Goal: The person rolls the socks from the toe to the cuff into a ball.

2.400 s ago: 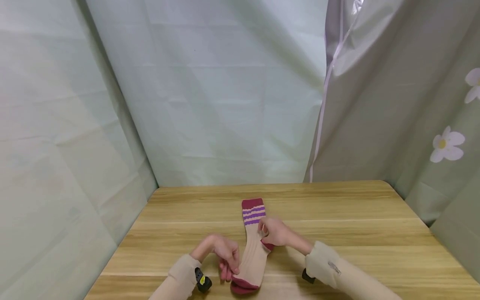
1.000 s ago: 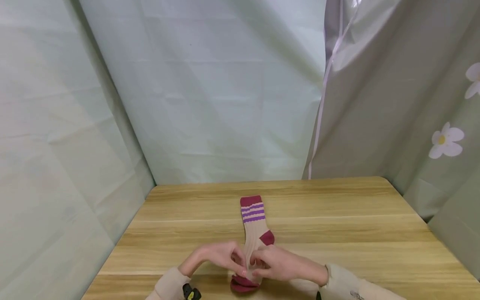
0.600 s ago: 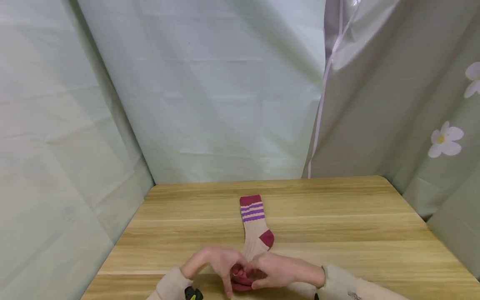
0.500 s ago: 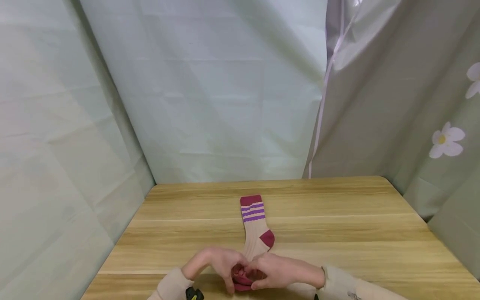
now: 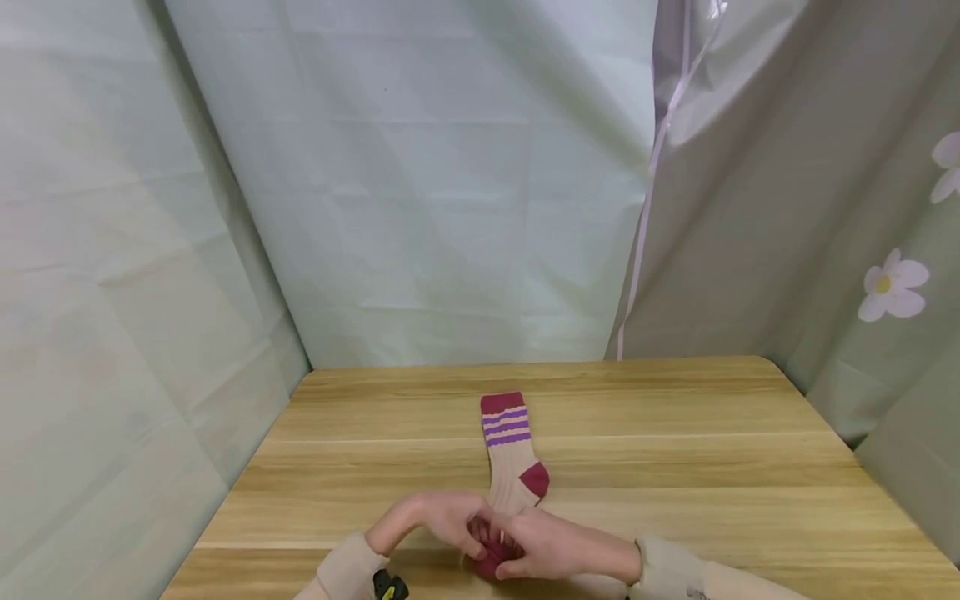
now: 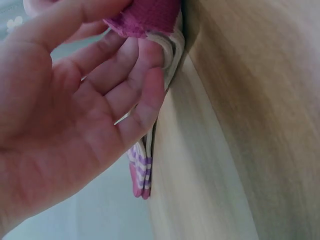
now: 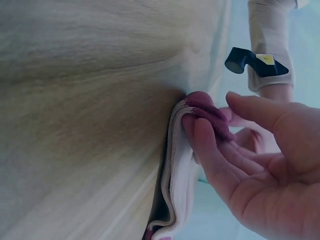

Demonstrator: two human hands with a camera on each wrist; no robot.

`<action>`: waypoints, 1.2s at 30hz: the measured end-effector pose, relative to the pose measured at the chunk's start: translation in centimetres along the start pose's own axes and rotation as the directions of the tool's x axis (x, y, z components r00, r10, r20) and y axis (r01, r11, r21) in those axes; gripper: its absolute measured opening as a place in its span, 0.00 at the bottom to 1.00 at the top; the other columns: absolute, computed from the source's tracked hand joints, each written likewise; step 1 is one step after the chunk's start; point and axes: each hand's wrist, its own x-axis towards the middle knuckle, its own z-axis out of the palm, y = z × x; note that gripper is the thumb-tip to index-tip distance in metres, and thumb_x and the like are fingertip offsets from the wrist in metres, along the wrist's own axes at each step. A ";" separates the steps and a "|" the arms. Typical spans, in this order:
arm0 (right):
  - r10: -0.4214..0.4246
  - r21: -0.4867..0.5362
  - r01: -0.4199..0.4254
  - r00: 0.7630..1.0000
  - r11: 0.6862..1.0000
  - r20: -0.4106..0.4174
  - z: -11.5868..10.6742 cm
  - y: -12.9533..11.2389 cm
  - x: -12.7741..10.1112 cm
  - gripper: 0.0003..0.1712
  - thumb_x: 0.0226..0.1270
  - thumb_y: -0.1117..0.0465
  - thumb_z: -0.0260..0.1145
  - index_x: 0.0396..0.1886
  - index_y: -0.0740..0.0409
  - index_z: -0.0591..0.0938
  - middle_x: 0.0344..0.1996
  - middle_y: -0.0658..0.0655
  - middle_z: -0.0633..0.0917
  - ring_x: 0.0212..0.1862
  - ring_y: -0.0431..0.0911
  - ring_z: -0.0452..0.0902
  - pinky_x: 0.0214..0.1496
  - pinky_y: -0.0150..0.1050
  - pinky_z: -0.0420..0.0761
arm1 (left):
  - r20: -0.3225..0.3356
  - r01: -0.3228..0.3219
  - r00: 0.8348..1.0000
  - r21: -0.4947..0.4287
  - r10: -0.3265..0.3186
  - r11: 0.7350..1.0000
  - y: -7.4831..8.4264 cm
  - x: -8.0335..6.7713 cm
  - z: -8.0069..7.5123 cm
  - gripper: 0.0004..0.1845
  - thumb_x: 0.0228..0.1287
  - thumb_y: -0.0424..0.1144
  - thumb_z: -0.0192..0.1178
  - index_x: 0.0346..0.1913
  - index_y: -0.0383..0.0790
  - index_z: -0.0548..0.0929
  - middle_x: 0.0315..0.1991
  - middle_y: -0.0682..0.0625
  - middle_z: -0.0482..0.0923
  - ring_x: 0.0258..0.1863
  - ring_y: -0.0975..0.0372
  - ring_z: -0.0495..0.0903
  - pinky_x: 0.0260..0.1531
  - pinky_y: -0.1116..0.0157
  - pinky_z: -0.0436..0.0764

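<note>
A pair of beige ribbed socks (image 5: pixel 512 479) lies stacked lengthwise on the table, with maroon cuff, heel and toe and purple stripes near the cuff. The cuff end points away from me. At the near end, the left hand (image 5: pixel 450 515) grips the maroon toe (image 6: pixel 150 17) between thumb and fingers. From the other side, the right hand (image 5: pixel 551 546) curls its fingers round the same toe part. In the right wrist view the maroon toe (image 7: pixel 210 114) is bent back over the beige fabric, with the right fingertips against it. Both hands partly hide the toe from above.
The wooden table (image 5: pixel 675 442) reaches to pale curtains (image 5: pixel 450 208) at the back and sides. Dark wrist cameras sit on the sleeves, one showing at the left wrist (image 5: pixel 388 586).
The right hand has left the heel and come down to the toe end beside the left hand. Over the last half second the fingers have closed in on the toe, now bent back.
</note>
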 end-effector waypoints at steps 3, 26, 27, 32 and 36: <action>0.041 0.019 -0.040 0.999 0.999 -0.036 0.2 0.0 0.2 0.18 0.61 0.61 0.70 0.47 0.55 0.73 0.24 0.44 0.78 0.26 0.27 0.69 0.27 0.19 0.70 | -0.028 -0.003 1.000 -0.068 0.001 0.998 -0.2 0.2 0.0 0.05 0.59 0.23 0.61 0.38 0.27 0.79 0.25 0.46 0.81 0.21 0.76 0.74 0.21 0.78 0.75; -0.071 -0.203 0.058 0.996 0.977 -0.059 0.3 0.4 0.8 0.04 0.55 0.66 0.73 0.25 0.53 0.86 0.19 0.40 0.81 0.26 0.25 0.66 0.27 0.13 0.65 | -0.293 -0.017 0.947 0.356 0.129 0.934 0.4 0.0 0.7 0.02 0.48 0.32 0.73 0.26 0.41 0.90 0.25 0.56 0.87 0.24 0.85 0.71 0.26 0.83 0.75; -0.078 -0.199 0.066 0.996 0.978 -0.052 0.3 0.4 0.8 0.03 0.57 0.64 0.72 0.26 0.53 0.86 0.19 0.39 0.80 0.26 0.24 0.66 0.27 0.13 0.65 | -0.286 -0.017 0.949 0.370 0.131 0.929 0.6 0.0 0.7 0.02 0.48 0.32 0.73 0.26 0.41 0.90 0.25 0.56 0.87 0.25 0.86 0.71 0.26 0.83 0.75; -0.078 -0.183 0.076 0.997 0.980 -0.002 0.0 0.1 0.8 0.05 0.60 0.57 0.71 0.27 0.52 0.85 0.17 0.38 0.76 0.23 0.25 0.63 0.24 0.14 0.64 | -0.241 -0.005 0.965 0.382 0.105 0.924 1.3 -0.4 0.6 0.07 0.45 0.38 0.76 0.29 0.41 0.90 0.25 0.57 0.87 0.23 0.85 0.72 0.25 0.84 0.74; -0.046 -0.197 0.055 0.998 0.979 0.050 -0.2 -0.3 0.9 0.06 0.58 0.57 0.73 0.30 0.53 0.84 0.18 0.39 0.74 0.24 0.26 0.60 0.25 0.16 0.64 | -0.213 0.011 0.973 0.423 0.088 0.906 1.6 -0.5 0.8 0.15 0.40 0.42 0.79 0.32 0.42 0.87 0.28 0.59 0.85 0.24 0.81 0.72 0.26 0.84 0.73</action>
